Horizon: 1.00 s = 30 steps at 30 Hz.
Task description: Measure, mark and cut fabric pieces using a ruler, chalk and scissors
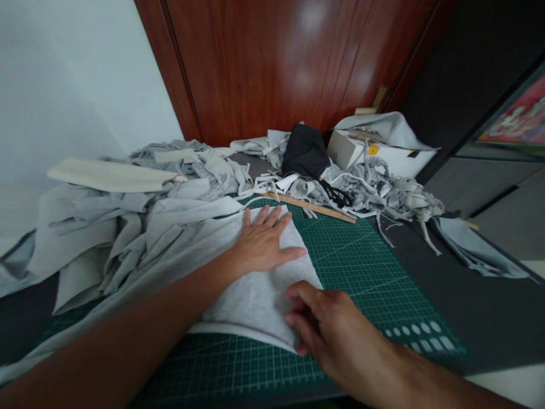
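Note:
A light grey piece of cloth (pixel 251 295) lies spread over a green cutting mat (pixel 353 267). My left hand (pixel 261 241) rests flat on its upper part, fingers spread and thumb pointing right. Near the cloth's lower right corner is my right hand (pixel 336 324), its fingers loosely curled with a gap between them. Those fingertips hover over or touch the cloth's edge; I cannot tell which. Nothing shows in their grasp. Behind the left hand, a wooden ruler (pixel 313 207) lies slanted across the mat's far edge.
Heaped grey fabric pieces (pixel 128 210) cover the left side, topped by a cream strip (pixel 113 175). At the back stand a black pouch (pixel 306 150) and a white box (pixel 394 159). Tangled fabric scraps (pixel 378 184) lie before them. Folded grey cloth (pixel 477 244) sits at right.

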Each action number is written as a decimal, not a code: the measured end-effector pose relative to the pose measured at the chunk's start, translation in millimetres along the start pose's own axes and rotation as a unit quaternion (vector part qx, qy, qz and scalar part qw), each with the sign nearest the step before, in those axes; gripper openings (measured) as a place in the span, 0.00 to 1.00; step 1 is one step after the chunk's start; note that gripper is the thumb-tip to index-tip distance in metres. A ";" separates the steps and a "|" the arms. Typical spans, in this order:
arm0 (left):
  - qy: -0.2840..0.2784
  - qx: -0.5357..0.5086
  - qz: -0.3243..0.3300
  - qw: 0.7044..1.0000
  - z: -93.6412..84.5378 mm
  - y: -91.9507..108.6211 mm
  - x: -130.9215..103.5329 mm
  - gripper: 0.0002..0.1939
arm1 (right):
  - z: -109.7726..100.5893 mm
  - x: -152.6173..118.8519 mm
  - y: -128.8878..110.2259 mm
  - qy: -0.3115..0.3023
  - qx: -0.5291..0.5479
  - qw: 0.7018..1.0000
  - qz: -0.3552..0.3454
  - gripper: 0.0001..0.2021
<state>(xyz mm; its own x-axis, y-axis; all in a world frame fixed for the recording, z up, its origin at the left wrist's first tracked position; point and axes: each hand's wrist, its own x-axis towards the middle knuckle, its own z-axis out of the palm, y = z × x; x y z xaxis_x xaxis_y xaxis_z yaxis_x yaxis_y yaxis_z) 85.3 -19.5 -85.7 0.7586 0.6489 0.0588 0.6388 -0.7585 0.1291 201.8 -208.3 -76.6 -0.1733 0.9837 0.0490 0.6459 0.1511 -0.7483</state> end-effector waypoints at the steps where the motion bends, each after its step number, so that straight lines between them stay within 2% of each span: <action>1: 0.003 -0.001 0.002 1.000 0.5 -0.9 -0.3 0.55 | -0.9 5.9 0.3 -0.011 -0.010 1.000 0.011 0.05; 4: 0.012 0.000 0.005 1.000 1.7 -3.1 -0.8 0.54 | -5.8 19.0 -1.7 -0.065 -0.100 0.993 0.006 0.08; 8: 0.018 0.003 0.004 1.000 1.9 -3.9 -1.1 0.53 | -10.7 26.6 -2.7 -0.131 -0.210 0.968 -0.029 0.29; 10: 0.018 0.003 0.003 1.000 2.0 -3.6 -1.0 0.54 | -12.5 27.8 -2.1 -0.157 -0.239 0.958 -0.035 0.36; 13: 0.015 0.003 0.000 1.000 2.5 -3.3 -1.0 0.54 | -15.0 26.6 -2.5 -0.178 -0.258 0.949 -0.044 0.35; 17: 0.016 0.002 0.000 1.000 2.2 -2.8 -1.6 0.54 | -24.0 23.8 -5.6 -0.152 -0.231 0.958 -0.077 0.33; 21: 0.004 0.003 0.000 1.000 -0.6 -1.1 -1.9 0.54 | -54.4 41.4 -0.7 -0.180 -0.179 0.958 -0.137 0.25; 23: -0.002 0.005 -0.005 1.000 -2.0 0.0 -2.1 0.53 | -75.4 61.0 10.9 -0.094 -0.207 0.965 -0.131 0.18; 24: 0.000 0.006 -0.007 1.000 -2.4 0.5 -2.3 0.53 | -85.6 72.1 19.3 -0.030 -0.252 0.963 -0.096 0.16; 26: 0.007 0.005 -0.010 1.000 -2.4 1.0 -2.6 0.52 | -103.0 93.3 39.5 0.085 -0.365 0.927 0.030 0.13; 28: 0.011 0.002 -0.008 1.000 -1.8 1.0 -2.8 0.52 | -114.5 109.3 60.3 0.107 -0.393 0.910 0.082 0.14; 30: 0.013 0.000 -0.006 1.000 -1.0 0.8 -2.6 0.53 | -120.4 118.5 76.8 0.100 -0.401 0.905 0.102 0.13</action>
<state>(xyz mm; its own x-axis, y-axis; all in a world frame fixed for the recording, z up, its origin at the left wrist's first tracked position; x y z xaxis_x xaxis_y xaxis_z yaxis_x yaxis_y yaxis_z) 83.8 -21.8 -84.8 0.7468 0.6599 0.0826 0.6485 -0.7501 0.1295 320.4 -68.3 -48.6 0.0963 0.9851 0.1427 0.9951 -0.0918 -0.0380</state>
